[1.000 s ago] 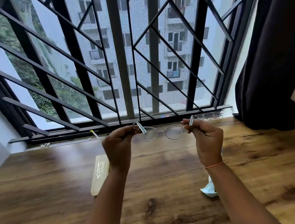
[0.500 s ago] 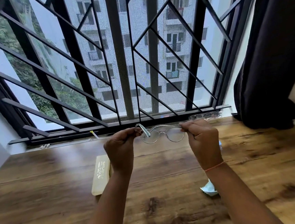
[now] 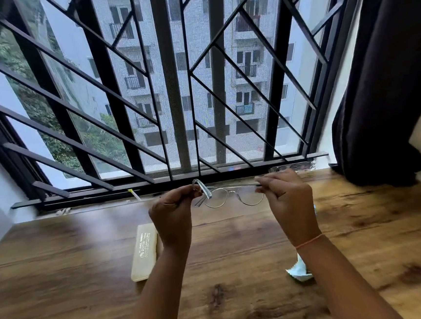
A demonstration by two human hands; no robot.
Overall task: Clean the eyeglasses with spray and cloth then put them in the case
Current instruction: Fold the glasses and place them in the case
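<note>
Holding the eyeglasses (image 3: 233, 195) up above the desk (image 3: 61, 274), I have one end of the frame in each hand. My left hand (image 3: 173, 216) is closed in a pinching grip on the left end, where a clear temple tip curls up and over my fingers. My right hand (image 3: 288, 198) is closed in the same kind of grip on the right end, with the thin temple arm lying folded along the top of the frame toward it. The two round clear lenses hang between my hands, facing away from me, well clear of the wood below.

Down on the desk, the case (image 3: 144, 254) lies flat just left of my left forearm, a long cream-coloured box with dark printing on its lid; it looks closed, and my arm hides its right edge. The cloth (image 3: 299, 270), pale blue and crumpled, sits on the desk beside my right forearm, partly tucked under it. A thin orange thread (image 3: 309, 241) circles my right wrist.

Beyond the far edge of the desk runs a window (image 3: 172, 86) with black metal bars set in slanting lines, and a pale apartment block shows through it. A dark curtain (image 3: 387, 67) hangs at the right, its hem reaching the corner of the desk.
</note>
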